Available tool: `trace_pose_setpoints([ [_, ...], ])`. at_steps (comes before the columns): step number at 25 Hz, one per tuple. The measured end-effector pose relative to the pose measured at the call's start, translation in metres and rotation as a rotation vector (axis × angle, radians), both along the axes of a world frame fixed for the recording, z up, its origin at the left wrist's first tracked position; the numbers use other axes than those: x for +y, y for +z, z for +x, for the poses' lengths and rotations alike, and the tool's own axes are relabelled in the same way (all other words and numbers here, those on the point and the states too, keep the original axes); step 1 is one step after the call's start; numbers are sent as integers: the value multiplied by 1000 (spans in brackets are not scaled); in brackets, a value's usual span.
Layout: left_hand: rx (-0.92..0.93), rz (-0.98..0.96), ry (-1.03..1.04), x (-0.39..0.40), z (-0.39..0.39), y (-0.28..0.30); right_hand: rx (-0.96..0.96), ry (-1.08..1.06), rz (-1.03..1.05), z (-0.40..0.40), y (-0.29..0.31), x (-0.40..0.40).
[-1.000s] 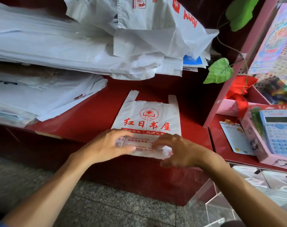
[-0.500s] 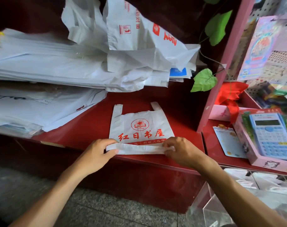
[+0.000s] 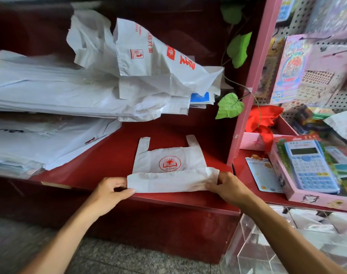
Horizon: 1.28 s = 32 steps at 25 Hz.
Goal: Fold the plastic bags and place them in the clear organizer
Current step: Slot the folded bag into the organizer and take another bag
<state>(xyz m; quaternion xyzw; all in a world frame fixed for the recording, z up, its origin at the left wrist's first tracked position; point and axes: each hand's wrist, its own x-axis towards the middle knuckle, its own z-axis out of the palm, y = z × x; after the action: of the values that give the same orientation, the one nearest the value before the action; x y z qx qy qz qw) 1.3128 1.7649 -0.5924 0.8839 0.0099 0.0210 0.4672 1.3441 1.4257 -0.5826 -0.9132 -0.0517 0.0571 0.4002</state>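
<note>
Head view. Red shelf (image 3: 113, 155) above a speckled stone floor (image 3: 129, 258). Stacks of white bags (image 3: 50, 91) at rear left. Pink rack (image 3: 253, 76) to the right, boxed blue calculator (image 3: 309, 167) on its ledge. Clear organizer (image 3: 277, 244) lower right, below that ledge. White plastic bag (image 3: 169, 165) with red logo lies flat at the shelf's front edge, bottom part folded up. Left hand (image 3: 109, 191) pinches the fold's left end; right hand (image 3: 226, 187) pinches the right end, fingers curled.
</note>
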Motion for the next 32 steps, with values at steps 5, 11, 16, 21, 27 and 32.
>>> trace_pose_setpoints([
  [5,0,84,62,-7,9,-6,-17,-57,10,6,-4,5],
  [11,35,288,207,-20,12,-3,-17,-179,-104,13,-8,11],
  [16,21,352,277,-26,11,4,-1,-273,-101,15,-9,15],
  [21,-14,393,324,-22,8,4,62,-200,-10,10,-6,17],
  [27,-34,425,389,-20,8,0,42,-245,-115,9,-5,23],
  [32,-25,416,435,-19,10,0,29,-269,-154,9,-5,28],
])
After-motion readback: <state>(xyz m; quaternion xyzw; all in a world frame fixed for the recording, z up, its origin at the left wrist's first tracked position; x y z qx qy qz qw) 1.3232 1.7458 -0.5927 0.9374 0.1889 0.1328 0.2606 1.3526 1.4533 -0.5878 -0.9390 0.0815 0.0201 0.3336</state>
